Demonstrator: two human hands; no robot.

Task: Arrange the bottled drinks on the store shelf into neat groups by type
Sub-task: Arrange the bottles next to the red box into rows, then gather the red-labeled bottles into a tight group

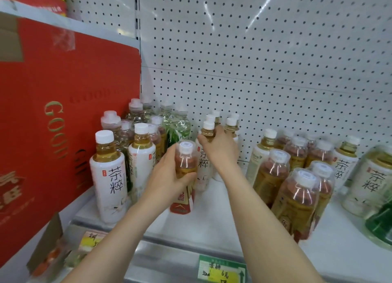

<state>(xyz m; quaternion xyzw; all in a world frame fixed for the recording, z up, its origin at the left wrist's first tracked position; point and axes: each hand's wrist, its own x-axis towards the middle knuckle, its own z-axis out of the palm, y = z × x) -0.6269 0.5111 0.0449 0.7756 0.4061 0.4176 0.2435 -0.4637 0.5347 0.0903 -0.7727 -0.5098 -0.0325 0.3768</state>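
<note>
red-labelled bottle (184, 176) upright, cap up

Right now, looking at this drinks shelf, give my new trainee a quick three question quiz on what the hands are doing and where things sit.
1. True or false: the left hand grips a bottle with a clear domed cap cover.
2. What is the right hand holding? A) a price tag B) the neck of a white-label tea bottle C) nothing
3. What stands on the shelf left of the bottles?

Key: 1 true. 2 B. 3 a big red carton.
</note>
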